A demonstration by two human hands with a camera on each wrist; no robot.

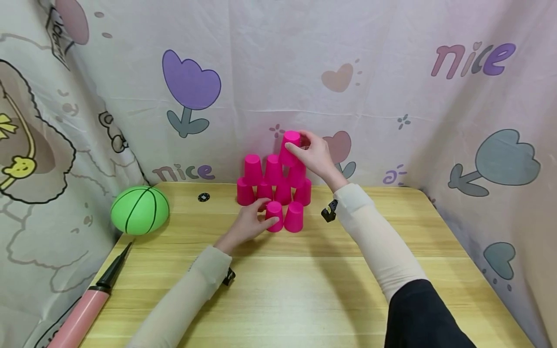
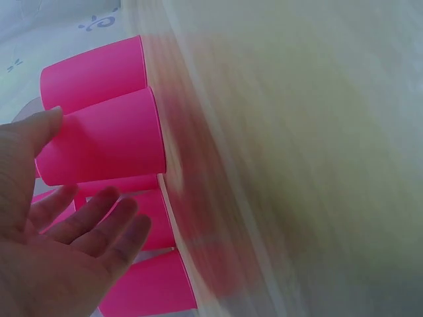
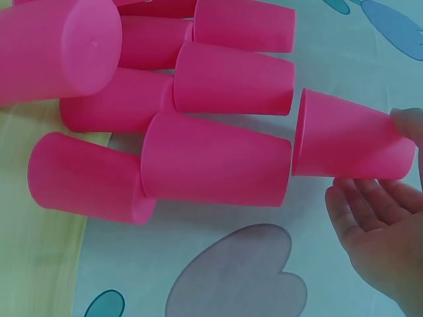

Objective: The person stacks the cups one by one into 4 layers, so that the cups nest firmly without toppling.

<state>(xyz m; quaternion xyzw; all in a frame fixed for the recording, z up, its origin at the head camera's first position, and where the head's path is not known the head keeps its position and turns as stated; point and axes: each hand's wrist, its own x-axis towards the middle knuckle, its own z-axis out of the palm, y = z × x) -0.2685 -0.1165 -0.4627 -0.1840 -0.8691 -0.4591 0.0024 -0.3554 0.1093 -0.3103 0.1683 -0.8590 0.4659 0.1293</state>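
Pink cups stand upside down in a stack at the table's back edge: several in the bottom row [image 1: 245, 192], three in the row above [image 1: 253, 169]. Over this upper row my right hand [image 1: 316, 154] holds another pink cup [image 3: 350, 139] by its narrow end, thumb on one side and fingers on the other. The held cup's rim is close to the base of an upper-row cup [image 3: 218, 162]. In front of the stack, my left hand [image 1: 248, 223] pinches the left one of two pink cups [image 2: 106, 142] between thumb and fingers. Its neighbour [image 1: 294, 217] stands right beside it.
A green ball [image 1: 140, 210] with black lines sits at the table's left edge. Nearer lies a pink pump [image 1: 84, 309] with a black nozzle. A small black disc [image 1: 203, 197] lies at the back left. A patterned cloth [image 1: 278, 63] hangs behind the table.
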